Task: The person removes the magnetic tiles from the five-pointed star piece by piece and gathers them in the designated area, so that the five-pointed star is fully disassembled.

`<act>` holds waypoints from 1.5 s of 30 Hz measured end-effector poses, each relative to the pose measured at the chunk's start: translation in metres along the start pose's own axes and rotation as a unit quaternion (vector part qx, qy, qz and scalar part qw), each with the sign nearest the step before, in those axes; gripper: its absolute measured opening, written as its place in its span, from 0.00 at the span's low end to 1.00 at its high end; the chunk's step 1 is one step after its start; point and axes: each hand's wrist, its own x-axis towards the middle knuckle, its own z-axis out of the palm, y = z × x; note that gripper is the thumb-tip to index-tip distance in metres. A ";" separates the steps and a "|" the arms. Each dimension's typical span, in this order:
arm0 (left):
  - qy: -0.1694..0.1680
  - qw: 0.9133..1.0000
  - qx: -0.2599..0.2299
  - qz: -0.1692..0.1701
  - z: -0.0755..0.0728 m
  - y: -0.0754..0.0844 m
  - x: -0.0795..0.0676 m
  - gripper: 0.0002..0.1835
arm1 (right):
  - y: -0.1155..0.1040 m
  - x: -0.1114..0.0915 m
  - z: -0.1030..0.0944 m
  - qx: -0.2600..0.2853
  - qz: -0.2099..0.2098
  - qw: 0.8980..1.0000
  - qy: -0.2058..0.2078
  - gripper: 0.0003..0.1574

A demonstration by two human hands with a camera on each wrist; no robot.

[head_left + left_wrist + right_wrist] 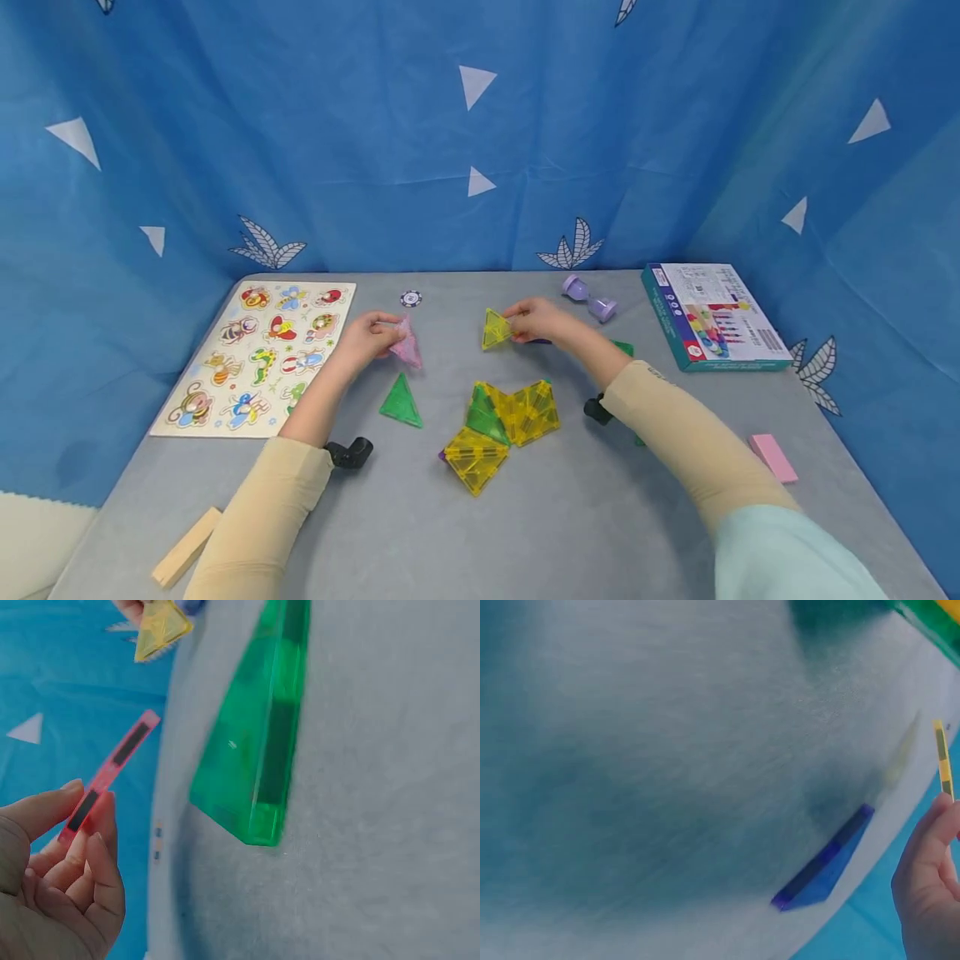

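My left hand [369, 337] pinches a pink translucent magnetic tile [407, 344] between thumb and fingers, raised off the table; its edge with dark magnet strips shows in the left wrist view. To the right, my right hand [536, 319] pinches a yellow triangular magnetic tile [496, 329], also held up. Nearer me lies a group of joined yellow tiles [477, 458] with a green tile [486, 415] among them. A loose green triangular tile [402, 402] lies below my left hand. In the right wrist view, a blue-purple tile [826, 862] lies near my right hand.
An insect picture puzzle board [247, 358] lies at the left and a boxed set [716, 317] at the back right. A purple sand timer [589, 298], a poker chip [410, 298], a wooden block [187, 548] and a pink block [773, 458] lie around the table.
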 end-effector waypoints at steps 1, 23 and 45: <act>-0.005 1.000 0.005 -0.001 0.002 -0.001 0.005 0.21 | -0.001 0.003 0.002 0.005 0.003 1.000 -0.005 0.23; -0.067 0.994 0.091 0.009 0.015 -0.006 0.034 0.25 | 0.006 -0.001 -0.010 0.107 -0.008 0.994 0.008 0.29; -0.249 0.941 0.197 0.119 0.064 0.045 -0.101 0.26 | 0.086 -0.159 0.042 0.092 -0.078 0.979 -0.165 0.28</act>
